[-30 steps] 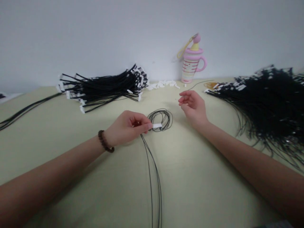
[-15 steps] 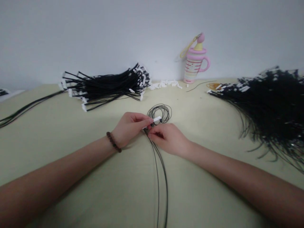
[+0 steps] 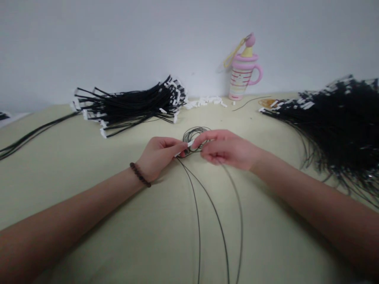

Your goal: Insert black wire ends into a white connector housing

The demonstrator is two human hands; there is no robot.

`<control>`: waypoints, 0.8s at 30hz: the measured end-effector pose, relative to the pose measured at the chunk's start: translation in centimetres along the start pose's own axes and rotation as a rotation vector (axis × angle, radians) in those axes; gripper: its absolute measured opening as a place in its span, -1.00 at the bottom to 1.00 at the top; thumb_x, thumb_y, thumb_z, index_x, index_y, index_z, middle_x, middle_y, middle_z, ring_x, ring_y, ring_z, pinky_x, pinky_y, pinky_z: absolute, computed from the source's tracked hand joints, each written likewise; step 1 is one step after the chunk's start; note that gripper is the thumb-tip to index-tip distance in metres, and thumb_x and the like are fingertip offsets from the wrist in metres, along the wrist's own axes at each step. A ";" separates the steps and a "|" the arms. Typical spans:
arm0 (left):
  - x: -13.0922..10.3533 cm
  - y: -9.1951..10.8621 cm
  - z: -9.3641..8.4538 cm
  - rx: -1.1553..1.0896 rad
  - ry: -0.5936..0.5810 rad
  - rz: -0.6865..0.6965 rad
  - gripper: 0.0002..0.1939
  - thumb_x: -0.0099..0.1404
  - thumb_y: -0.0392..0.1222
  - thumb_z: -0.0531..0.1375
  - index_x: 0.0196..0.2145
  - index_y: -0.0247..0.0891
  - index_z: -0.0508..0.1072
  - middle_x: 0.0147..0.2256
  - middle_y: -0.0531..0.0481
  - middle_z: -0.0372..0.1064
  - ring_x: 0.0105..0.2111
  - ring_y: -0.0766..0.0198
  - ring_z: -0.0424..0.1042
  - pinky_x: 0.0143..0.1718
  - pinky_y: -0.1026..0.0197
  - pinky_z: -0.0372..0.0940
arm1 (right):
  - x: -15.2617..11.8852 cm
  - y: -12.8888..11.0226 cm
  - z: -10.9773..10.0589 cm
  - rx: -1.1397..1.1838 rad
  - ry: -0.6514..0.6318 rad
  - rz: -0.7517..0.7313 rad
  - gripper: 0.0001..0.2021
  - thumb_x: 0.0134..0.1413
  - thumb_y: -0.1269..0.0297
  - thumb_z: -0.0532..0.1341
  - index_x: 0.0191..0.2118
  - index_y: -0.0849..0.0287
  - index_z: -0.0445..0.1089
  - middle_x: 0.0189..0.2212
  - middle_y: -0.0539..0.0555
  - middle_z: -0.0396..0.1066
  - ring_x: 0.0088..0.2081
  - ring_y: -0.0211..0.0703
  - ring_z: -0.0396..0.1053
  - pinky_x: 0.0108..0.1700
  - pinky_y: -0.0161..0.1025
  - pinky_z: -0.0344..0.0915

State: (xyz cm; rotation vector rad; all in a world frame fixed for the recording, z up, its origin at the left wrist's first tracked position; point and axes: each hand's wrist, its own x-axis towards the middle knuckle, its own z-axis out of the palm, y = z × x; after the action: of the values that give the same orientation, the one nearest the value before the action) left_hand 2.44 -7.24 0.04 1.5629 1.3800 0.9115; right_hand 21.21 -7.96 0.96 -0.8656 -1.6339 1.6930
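My left hand (image 3: 160,156) is closed in a pinch on a small white connector (image 3: 191,144), whose middle is hidden by the thumb and fingers. Two thin black wires run from below that grip toward the table's near edge. Just behind the connector lies a loose coil (image 3: 188,135) of black wire, partly covered by my right hand (image 3: 231,149). A single black wire (image 3: 239,205), slightly blurred, hangs from the curled fingers of the right hand. Its index finger stretches out to the connector's end.
Behind on the left lies a bundle of black cables (image 3: 130,104) with white ends. White connectors (image 3: 207,101) are scattered along the wall beside a pink striped cup (image 3: 240,81). At right is a big heap of black wires (image 3: 340,122), with tan rubber bands (image 3: 266,103) at its edge.
My right hand has moved up and to the right, drawing one wire away from the others. The wires below now spread apart. My left hand keeps its pinch on the connector.
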 end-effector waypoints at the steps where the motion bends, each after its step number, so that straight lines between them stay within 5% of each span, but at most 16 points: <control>1: 0.0 -0.1 0.0 -0.001 0.002 -0.007 -0.81 0.03 -0.14 0.24 -0.56 -0.33 0.52 -0.61 0.03 0.37 -0.62 0.44 0.16 -0.60 0.35 0.01 | -0.2 -0.5 -1.1 0.087 0.058 -0.078 -0.86 -0.09 0.37 0.09 -0.33 0.21 0.30 -0.63 -0.08 0.28 -0.67 -0.44 0.03 -0.61 -0.41 -0.06; 6: 0.1 -0.4 -0.1 -0.016 0.000 -0.006 -0.78 0.04 -0.10 0.24 -0.54 -0.34 0.52 -0.60 0.01 0.36 -0.62 0.43 0.16 -0.61 0.35 0.01 | -1.2 -2.2 -6.2 0.268 0.516 -0.356 -0.83 0.06 0.37 -0.04 -0.36 0.12 0.29 -0.39 -0.08 0.37 -0.50 -0.44 0.23 -0.49 -0.43 0.10; 13: 0.3 -0.3 -0.2 -0.028 0.014 -0.036 -0.79 0.01 -0.11 0.26 -0.53 -0.34 0.52 -0.59 -0.01 0.36 -0.63 0.43 0.15 -0.63 0.35 0.00 | -0.5 -0.2 -9.5 0.310 0.806 -0.322 -0.87 0.05 0.23 0.12 -0.44 0.16 0.28 -0.56 -0.11 0.24 -0.63 -0.47 0.11 -0.62 -0.46 -0.03; 18: 0.6 -0.5 -0.3 -0.142 0.012 -0.087 -0.81 0.00 -0.12 0.27 -0.52 -0.32 0.52 -0.57 -0.02 0.36 -0.62 0.43 0.18 -0.64 0.36 0.01 | 0.2 1.1 -6.4 -0.085 0.847 -0.338 -0.91 -0.07 0.38 0.15 -0.53 0.22 0.28 -0.67 -0.11 0.12 -0.66 -0.44 0.07 -0.62 -0.43 -0.09; 24: 1.1 -0.2 -0.4 -0.308 0.077 -0.175 -0.87 -0.04 -0.20 0.28 -0.54 -0.34 0.47 -0.56 0.00 0.33 -0.57 0.41 0.22 -0.65 0.37 0.01 | -0.2 2.2 0.5 -0.792 0.475 -0.523 -0.81 -0.08 0.43 0.09 -0.65 0.24 0.18 -0.70 -0.10 0.08 -0.61 -0.43 0.04 -0.53 -0.40 -0.05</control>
State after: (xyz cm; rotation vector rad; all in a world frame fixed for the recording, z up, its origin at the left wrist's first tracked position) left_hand 2.15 -6.10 0.03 1.1689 1.3341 1.0296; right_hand 20.88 -8.51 -1.24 -0.9697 -1.9509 0.4149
